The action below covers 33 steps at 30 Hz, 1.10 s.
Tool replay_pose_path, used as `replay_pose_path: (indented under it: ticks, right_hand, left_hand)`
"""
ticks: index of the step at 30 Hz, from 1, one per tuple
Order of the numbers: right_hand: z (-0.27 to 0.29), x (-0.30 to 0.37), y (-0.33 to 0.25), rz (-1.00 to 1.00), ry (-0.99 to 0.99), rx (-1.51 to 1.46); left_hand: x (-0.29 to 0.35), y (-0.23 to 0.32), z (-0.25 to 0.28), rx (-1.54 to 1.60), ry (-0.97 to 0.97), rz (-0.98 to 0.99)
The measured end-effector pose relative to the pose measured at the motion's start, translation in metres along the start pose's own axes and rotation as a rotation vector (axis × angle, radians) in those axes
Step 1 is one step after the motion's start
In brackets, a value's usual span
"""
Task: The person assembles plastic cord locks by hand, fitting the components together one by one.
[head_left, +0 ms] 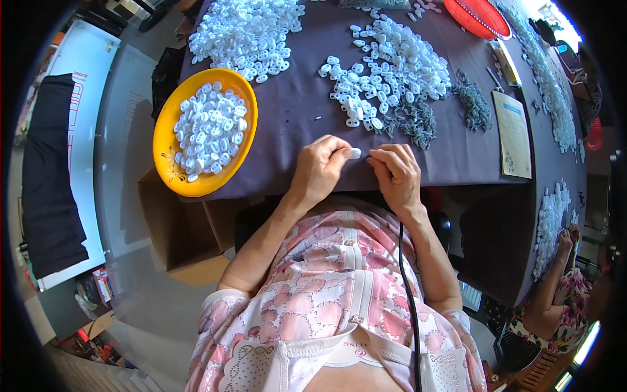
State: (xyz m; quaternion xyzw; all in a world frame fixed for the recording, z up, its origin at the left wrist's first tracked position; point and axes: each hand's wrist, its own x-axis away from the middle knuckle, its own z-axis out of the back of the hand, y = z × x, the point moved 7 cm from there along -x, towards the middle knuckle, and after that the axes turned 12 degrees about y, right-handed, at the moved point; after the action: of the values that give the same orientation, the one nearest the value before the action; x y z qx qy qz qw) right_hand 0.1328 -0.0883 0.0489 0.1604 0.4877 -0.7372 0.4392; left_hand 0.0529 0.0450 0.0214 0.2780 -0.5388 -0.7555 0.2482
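One white piece [356, 153] is pinched in the grip of the left hand [320, 168] at the counter's [287, 111] near edge, its end left exposed, presumably for access by the right hand [397, 173]. Right grip: fingers curled narrow; whether anything small is held cannot be told. Grey parts [473, 104] and loose white pieces [411, 65] are heaped beyond, probably for easy reach.

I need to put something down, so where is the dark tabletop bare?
Two patches look free: between the yellow bowl and the middle white pile, bar a tiny dark bit, and between the right hand and the tan booklet, in front of the grey heaps. Farther back, the tabletop is crowded with white pieces.
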Motion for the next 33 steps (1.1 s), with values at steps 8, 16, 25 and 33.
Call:
replay_pose_path:
  ticks: [8,16,25,33]
  right_hand:
    - [0.017,-0.015,0.036,-0.085,0.087,0.172]
    - [0.001,-0.02,0.036,-0.079,-0.074,0.454]
    - [-0.001,-0.013,0.036,-0.018,-0.136,0.426]
    - [0.009,-0.01,0.021,-0.008,-0.137,0.29]
  left_hand:
    - [-0.012,0.026,0.112,-0.312,0.44,-0.175]
    - [-0.026,0.001,0.149,-0.608,0.531,-0.126]
    - [-0.019,0.017,0.055,-0.345,0.274,-0.285]
    - [-0.031,0.015,-0.011,-0.361,0.14,-0.32]
